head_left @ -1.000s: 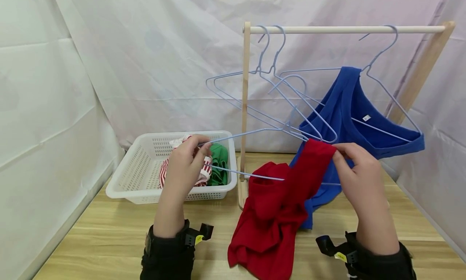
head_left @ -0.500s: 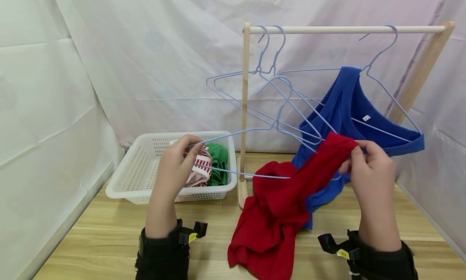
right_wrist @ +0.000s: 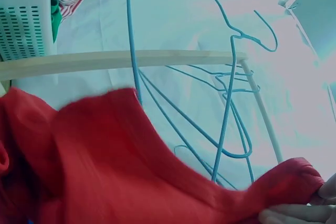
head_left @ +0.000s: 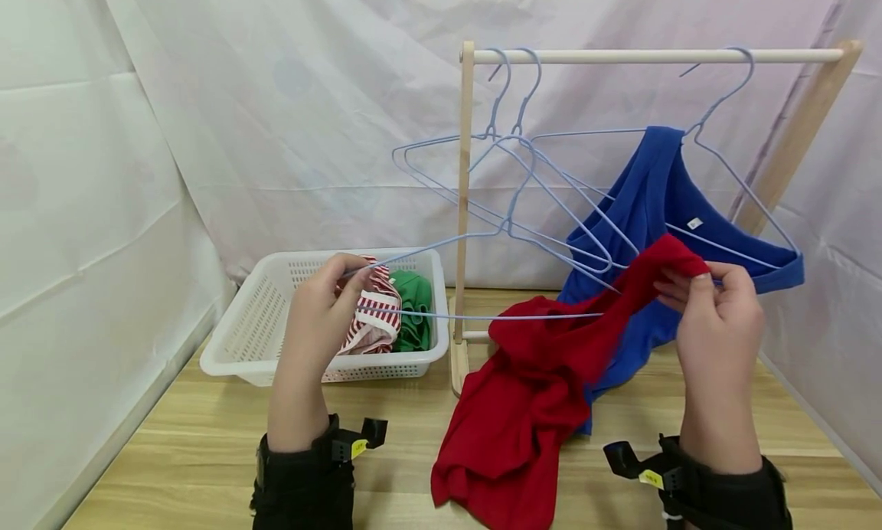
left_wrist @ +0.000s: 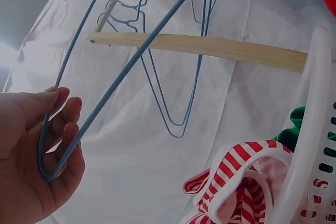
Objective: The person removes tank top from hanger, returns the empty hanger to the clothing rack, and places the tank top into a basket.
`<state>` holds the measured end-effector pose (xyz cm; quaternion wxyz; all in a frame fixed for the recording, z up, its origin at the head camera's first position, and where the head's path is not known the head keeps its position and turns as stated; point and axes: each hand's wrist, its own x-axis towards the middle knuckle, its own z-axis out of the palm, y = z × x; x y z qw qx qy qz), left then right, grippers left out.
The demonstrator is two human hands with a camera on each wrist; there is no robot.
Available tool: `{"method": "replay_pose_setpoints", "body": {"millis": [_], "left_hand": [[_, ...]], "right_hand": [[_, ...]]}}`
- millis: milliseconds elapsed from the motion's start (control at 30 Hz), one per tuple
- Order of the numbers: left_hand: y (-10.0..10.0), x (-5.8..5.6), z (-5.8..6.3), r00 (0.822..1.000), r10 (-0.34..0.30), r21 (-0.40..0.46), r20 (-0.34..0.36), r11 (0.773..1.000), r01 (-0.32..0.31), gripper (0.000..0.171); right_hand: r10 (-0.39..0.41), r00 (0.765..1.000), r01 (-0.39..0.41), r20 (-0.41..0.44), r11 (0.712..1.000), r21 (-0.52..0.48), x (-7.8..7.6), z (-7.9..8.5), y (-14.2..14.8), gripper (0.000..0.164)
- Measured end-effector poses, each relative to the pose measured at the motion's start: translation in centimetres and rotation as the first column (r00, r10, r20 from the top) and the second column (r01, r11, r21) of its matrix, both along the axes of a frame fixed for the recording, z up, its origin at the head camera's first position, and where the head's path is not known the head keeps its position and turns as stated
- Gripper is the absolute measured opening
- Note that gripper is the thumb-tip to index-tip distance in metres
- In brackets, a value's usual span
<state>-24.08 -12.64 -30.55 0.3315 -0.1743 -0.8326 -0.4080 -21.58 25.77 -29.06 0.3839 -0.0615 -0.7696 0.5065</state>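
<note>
My left hand [head_left: 318, 308] grips the left corner of a light-blue wire hanger [head_left: 510, 317], thumb and fingers around the wire in the left wrist view. The hanger's hook points up, and its right end goes into a red sleeveless top [head_left: 517, 407]. One shoulder strap of that top is pinched by my right hand [head_left: 720, 327], drawn up and out to the right. The rest of the red top drapes down onto the table. In the right wrist view, the hanger's right arm passes behind the red cloth [right_wrist: 126, 156], which hides its tip.
A wooden rack [head_left: 464, 208] stands behind, its rail [head_left: 620, 57] bearing two bare hangers at the left and a blue sleeveless top [head_left: 630, 201] on a hanger at the right. At the left, a white basket [head_left: 237, 346] holds red-striped [head_left: 375, 315] and green cloth [head_left: 413, 300].
My right hand has pulled the red strap rightward and slightly up, over the hanger's right end. My left hand has shifted left with the hanger, whose hook has moved left.
</note>
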Motion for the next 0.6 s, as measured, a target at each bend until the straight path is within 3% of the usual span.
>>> {"method": "replay_pose_setpoints", "body": {"millis": [400, 600], "left_hand": [[-0.2, -0.1, 0.0, 1.0, 0.011, 0.003, -0.013, 1.0, -0.011, 0.018], [-0.3, 0.0, 0.0, 1.0, 0.018, 0.014, 0.012, 1.0, -0.018, 0.018]], "right_hand": [[-0.14, 0.976, 0.114, 0.165, 0.981, 0.157, -0.8, -0.6, 0.9, 0.037], [-0.103, 0.971, 0.048, 0.214, 0.968, 0.247, -1.5, -0.9, 1.3, 0.037]]}}
